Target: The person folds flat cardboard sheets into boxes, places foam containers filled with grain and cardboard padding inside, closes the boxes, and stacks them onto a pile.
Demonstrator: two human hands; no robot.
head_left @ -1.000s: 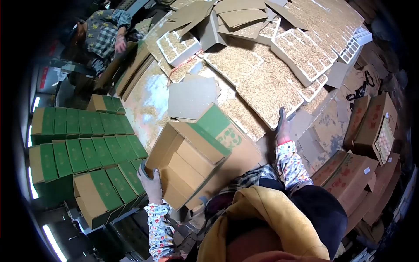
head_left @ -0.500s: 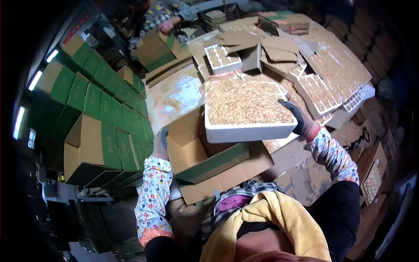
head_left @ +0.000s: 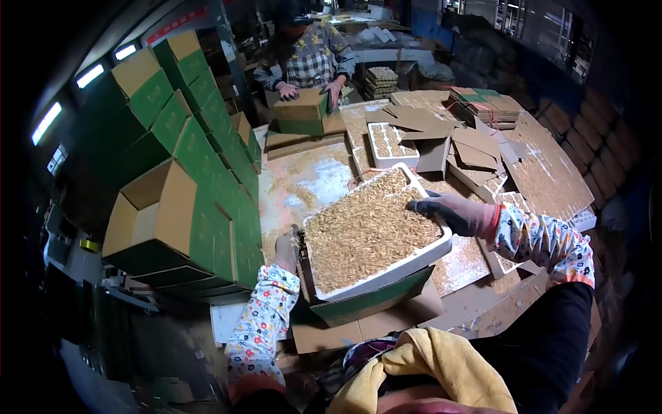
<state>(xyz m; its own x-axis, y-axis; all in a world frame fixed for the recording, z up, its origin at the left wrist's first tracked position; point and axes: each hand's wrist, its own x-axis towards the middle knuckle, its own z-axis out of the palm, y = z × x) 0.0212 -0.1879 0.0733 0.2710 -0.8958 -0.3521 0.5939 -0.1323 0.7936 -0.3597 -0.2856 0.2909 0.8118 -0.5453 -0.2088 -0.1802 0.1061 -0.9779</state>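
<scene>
A white foam tray [head_left: 376, 228] filled with tan husks sits tilted in the mouth of an open green-and-brown cardboard box [head_left: 376, 301], its right end higher than the box's rim. My gloved right hand [head_left: 458, 212] grips the tray's right edge, thumb and fingers over the rim. My gloved left hand [head_left: 286, 252] holds the box's left wall at the tray's left end; its fingers are partly hidden. The tray covers the inside of the box, and the box's open flap [head_left: 365, 331] spreads toward me.
Green cartons [head_left: 207, 186] stand stacked on the left, one open-topped. Across the table, a co-worker's gloved hands rest on a closed carton [head_left: 301, 114]. Another foam tray [head_left: 393, 146], loose cardboard pieces [head_left: 476, 148] and tied flat cartons [head_left: 483, 107] lie at the back right.
The tray has come down and left from above the box into its opening. My right hand moved with it. The co-worker's carton, earlier tilted, now sits upright and closed, and my view has lifted.
</scene>
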